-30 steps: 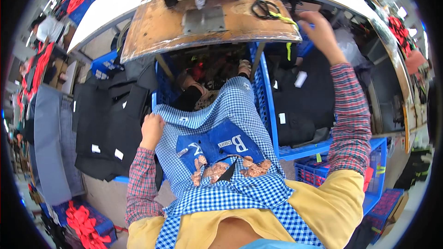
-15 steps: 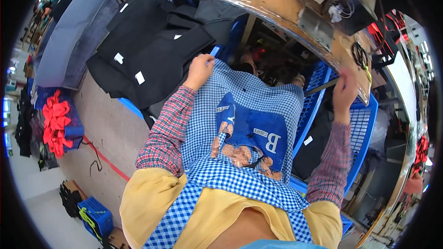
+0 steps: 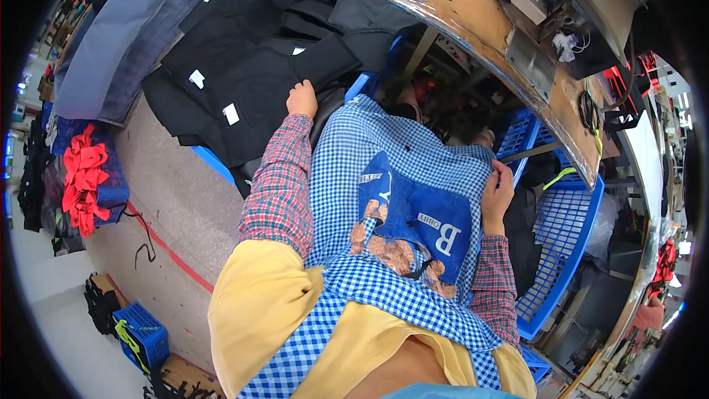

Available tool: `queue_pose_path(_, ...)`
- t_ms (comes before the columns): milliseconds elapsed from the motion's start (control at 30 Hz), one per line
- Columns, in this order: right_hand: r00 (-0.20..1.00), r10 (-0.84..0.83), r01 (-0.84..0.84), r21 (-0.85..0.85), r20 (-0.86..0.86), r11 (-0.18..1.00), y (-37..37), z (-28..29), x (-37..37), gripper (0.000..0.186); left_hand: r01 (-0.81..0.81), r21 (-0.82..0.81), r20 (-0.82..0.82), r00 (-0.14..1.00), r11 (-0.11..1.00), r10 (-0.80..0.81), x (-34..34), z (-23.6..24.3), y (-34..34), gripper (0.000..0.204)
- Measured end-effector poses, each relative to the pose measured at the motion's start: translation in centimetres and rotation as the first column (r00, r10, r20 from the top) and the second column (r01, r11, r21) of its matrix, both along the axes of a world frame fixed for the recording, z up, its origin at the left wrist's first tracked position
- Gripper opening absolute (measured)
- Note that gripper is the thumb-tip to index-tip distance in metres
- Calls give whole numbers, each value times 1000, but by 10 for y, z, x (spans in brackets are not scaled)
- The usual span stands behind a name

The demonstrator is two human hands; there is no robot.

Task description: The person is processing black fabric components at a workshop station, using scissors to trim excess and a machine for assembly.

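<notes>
My left hand point(image 3: 301, 99) is at the near edge of the stacked black garments point(image 3: 255, 77), fingers curled in; whether cloth is pinched in them is hidden. White tags show on the stack. My right hand point(image 3: 498, 196) is beside the right edge of my blue checked apron point(image 3: 436, 166), its fingers bent and close together; anything in them is hidden. The apron spreads over my lap. Right of that hand, dark cloth point(image 3: 524, 251) lies in a blue plastic basket point(image 3: 565, 229).
A wooden worktable point(image 3: 458, 0) with a machine stands ahead to the right, its edge wrapped in clear film. A grey-covered bench point(image 3: 122, 37) is at the far left. Red cloth pieces point(image 3: 85, 177) hang over a blue crate. Another blue crate point(image 3: 140, 332) stands lower left.
My left hand has shifted left and slightly up, off the apron's edge to the black garments. My right hand has come down and inward from the table edge to the apron. The view has turned slightly.
</notes>
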State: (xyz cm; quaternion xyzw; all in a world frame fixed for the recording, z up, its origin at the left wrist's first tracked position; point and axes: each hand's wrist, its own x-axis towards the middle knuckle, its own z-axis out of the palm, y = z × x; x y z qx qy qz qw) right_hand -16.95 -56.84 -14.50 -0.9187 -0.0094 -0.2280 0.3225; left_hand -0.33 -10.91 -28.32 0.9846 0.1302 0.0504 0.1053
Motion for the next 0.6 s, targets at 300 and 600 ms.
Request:
queue_pose_path(300, 1000, -17, 18, -75, 5, 997, 18, 22, -1, 21, 272, 28, 382, 886, 962, -261, -35, 89, -2, 25)
queue_pose_path(600, 604, 765, 222, 969, -223, 106, 76, 81, 34, 75, 610, -351, 518, 758, 710, -396, -166, 262, -80, 33)
